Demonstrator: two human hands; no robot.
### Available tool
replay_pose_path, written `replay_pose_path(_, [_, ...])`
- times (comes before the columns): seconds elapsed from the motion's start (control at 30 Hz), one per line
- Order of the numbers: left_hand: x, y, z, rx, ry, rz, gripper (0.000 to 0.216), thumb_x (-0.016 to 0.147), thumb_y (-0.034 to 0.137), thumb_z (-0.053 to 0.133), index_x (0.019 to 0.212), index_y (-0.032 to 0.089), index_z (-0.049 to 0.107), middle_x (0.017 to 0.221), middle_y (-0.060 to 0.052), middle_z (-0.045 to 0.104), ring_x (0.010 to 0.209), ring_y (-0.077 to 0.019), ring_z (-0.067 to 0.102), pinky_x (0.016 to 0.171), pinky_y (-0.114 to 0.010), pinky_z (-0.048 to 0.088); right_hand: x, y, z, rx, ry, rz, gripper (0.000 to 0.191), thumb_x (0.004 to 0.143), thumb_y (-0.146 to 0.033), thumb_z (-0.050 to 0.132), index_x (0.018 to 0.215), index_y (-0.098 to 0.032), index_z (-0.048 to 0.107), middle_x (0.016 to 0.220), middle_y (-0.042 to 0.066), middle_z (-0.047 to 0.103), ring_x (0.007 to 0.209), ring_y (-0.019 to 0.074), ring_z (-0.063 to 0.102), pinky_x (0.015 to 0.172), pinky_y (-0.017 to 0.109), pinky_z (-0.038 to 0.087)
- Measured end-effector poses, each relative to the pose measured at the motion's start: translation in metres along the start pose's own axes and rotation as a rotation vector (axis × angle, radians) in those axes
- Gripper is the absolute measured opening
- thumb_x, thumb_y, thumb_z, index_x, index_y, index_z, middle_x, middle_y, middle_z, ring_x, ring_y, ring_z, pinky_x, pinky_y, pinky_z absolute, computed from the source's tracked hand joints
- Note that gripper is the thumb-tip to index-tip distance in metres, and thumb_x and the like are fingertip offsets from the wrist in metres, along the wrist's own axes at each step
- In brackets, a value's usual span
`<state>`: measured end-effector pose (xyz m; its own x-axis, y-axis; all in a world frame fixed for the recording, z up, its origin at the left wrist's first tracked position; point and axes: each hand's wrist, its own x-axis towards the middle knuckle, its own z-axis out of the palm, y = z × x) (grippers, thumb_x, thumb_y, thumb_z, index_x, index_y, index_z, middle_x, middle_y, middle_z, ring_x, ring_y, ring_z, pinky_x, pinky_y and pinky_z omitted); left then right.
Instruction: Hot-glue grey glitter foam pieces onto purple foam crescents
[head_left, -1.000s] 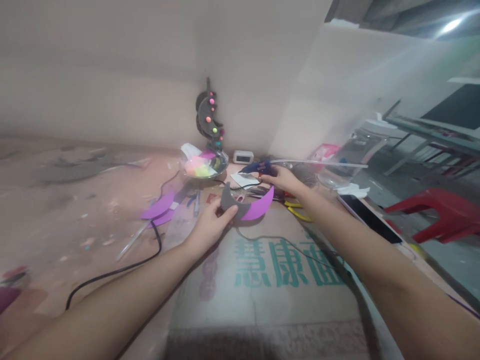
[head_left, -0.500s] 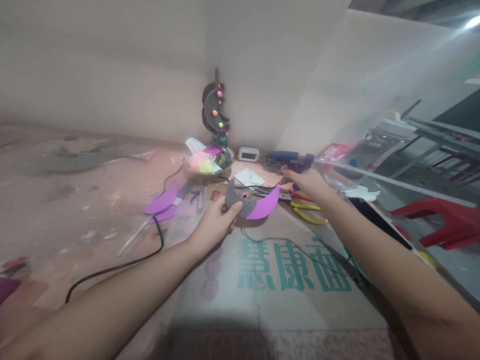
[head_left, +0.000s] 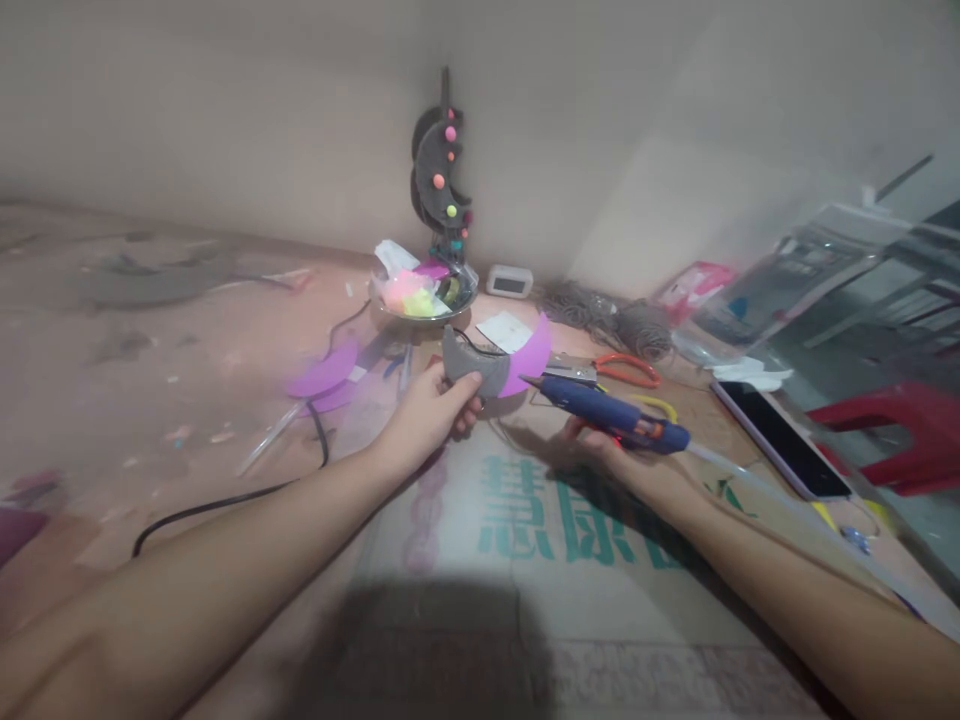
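My left hand (head_left: 431, 410) pinches a crescent-shaped piece (head_left: 530, 360) by its grey end; the grey covers its left part and bare purple shows on the right. A blue hot glue gun (head_left: 600, 405) is in my right hand (head_left: 611, 455), its clear glue stick trailing from the back. The gun's nozzle points left, close to the purple part's lower edge; whether it touches, I cannot tell. Two more purple crescents (head_left: 326, 375) lie to the left. A standing grey crescent ornament (head_left: 439, 170) with coloured balls rises at the back.
A metal bowl (head_left: 424, 315) with colourful bits stands behind my left hand. Beyond my right hand are orange-handled pliers (head_left: 628, 370), grey yarn (head_left: 641, 325) and a clear plastic jar (head_left: 772, 290). A phone (head_left: 780, 440) lies at right. A black cord (head_left: 217, 503) crosses the left side.
My right hand has brought the glue gun from the back of the table forward to the crescent and turned its nozzle left. The left hand still holds the crescent, now tilted slightly more.
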<state>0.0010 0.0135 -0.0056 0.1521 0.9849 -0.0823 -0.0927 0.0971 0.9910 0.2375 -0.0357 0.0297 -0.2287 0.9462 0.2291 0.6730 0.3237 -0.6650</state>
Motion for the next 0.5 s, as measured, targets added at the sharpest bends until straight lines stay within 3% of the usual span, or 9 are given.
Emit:
replay_pose_path(0.1, [0.0006,0.0003,0.0000,-0.005,-0.008,-0.015,0.023,0.080,0.037,0.059,0.079,0.017,0.047,0.057,0.003,0.056,0.040,-0.0071,0.049,0.038,-0.018,0.037,-0.0015,0.0019,0.0088,0.031,-0.036,0.007,0.022,0.081,-0.047,0.059,0.083,-0.025,0.062,0.080,0.002,0.070,0.076,0.0220,0.067,0.065,0.033,0.055])
replay_pose_path(0.3, [0.0014,0.0002,0.0005,-0.027,-0.018,-0.023,0.023,0.080,0.037,0.060,0.079,0.018,0.047,0.057,0.004,0.055,0.040,-0.0072,0.048,0.036,-0.018,0.036,-0.0008,0.0057,0.0121,-0.064,-0.005,-0.002,0.037,0.075,-0.060,0.061,0.069,-0.025,0.055,0.058,0.000,0.061,0.058,0.0205,0.060,0.049,0.032,0.049])
replay_pose_path(0.5, [0.0014,0.0003,-0.0002,-0.010,-0.013,-0.007,0.025,0.079,0.038,0.061,0.078,0.017,0.048,0.056,0.003,0.055,0.041,-0.0071,0.049,0.038,-0.018,0.037,0.0016,0.0028,0.0127,-0.099,0.036,-0.025,0.037,0.078,-0.061,0.056,0.068,-0.025,0.051,0.057,0.000,0.058,0.053,0.0181,0.055,0.048,0.032,0.045])
